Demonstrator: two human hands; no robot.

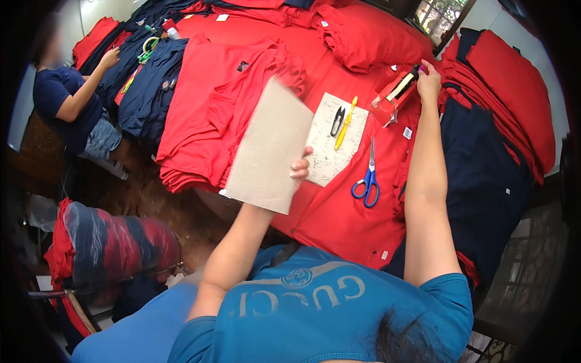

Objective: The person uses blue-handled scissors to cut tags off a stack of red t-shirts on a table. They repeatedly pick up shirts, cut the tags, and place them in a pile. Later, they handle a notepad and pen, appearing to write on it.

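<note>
My left hand (300, 166) grips a plain grey cardboard sheet (269, 151) by its right edge, holding it tilted over the red cloth. With the arm stretched far right, my right hand (430, 81) has its fingers closed at a small purple and black thing I cannot make out. That hand is beside a red holder (393, 97) with slim items in it. Between my hands lies a sheet of handwritten paper (330, 154), bearing black thread snips (338, 121) and a yellow pen-like tool (346, 124). Blue-handled scissors (367, 183) rest on the red fabric nearer me.
Stacked red shirts (206, 115) sit left of the cardboard. Folded red garments (508, 85) and navy garments (478, 175) pile up at the right. Another person (72, 103) stands at the far left by navy clothing (151, 91). A plastic-wrapped bundle (115, 245) is at lower left.
</note>
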